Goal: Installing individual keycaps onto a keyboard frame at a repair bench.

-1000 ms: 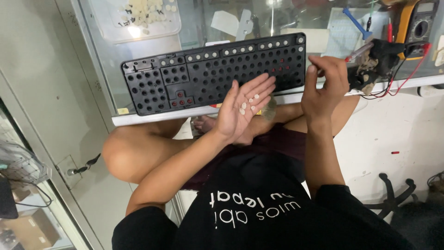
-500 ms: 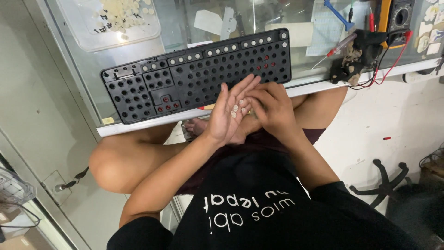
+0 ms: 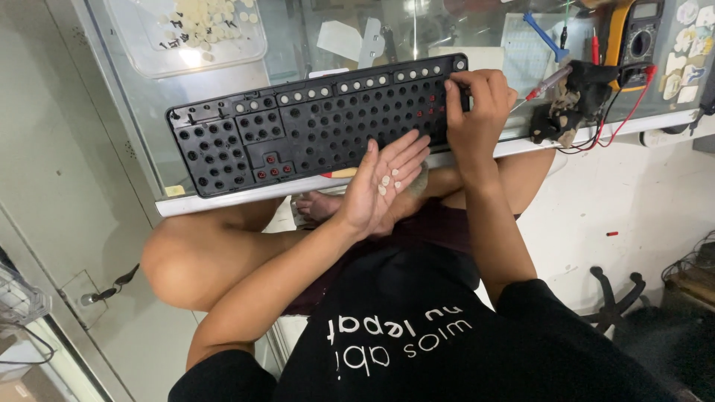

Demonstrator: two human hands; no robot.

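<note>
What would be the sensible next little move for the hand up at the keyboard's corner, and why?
Probably press the piece under the right hand into its hole, then reach back to the left hand for another. The open left palm holds a few small white domes, and most holes in the black keyboard frame look empty, with white pieces only along the top row.

Black keyboard frame [image 3: 320, 126], whitish domes [image 3: 386, 181]

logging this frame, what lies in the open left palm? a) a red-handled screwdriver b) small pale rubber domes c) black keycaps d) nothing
b: a few small pale rubber domes lie loose in the upturned left hand, held just below the black keyless keyboard frame.
</note>
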